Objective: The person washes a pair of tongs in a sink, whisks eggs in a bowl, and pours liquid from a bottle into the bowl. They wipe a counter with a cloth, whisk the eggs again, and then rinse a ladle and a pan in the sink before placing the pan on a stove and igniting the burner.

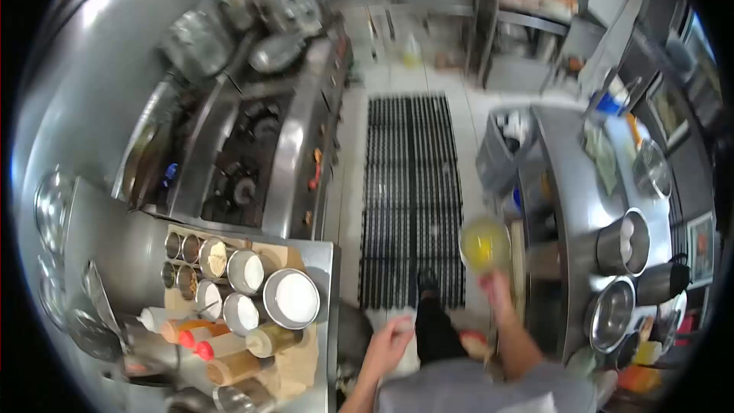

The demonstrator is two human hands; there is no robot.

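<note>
My right hand grips the near edge of a round bowl with a yellow substance in it. The bowl is over the floor, just left of the right-hand steel counter. My left hand is low in the middle, near my body, with its fingers partly curled; blur hides whether anything is between them. To its left, on the counter, stand a large steel bowl of white powder, smaller containers and several squeeze bottles.
A stove with burners and a blue flame is at the left. The black floor mat runs ahead. The right steel counter bears a pot of eggs, an empty steel bowl and a cloth. A grey bin stands beside it.
</note>
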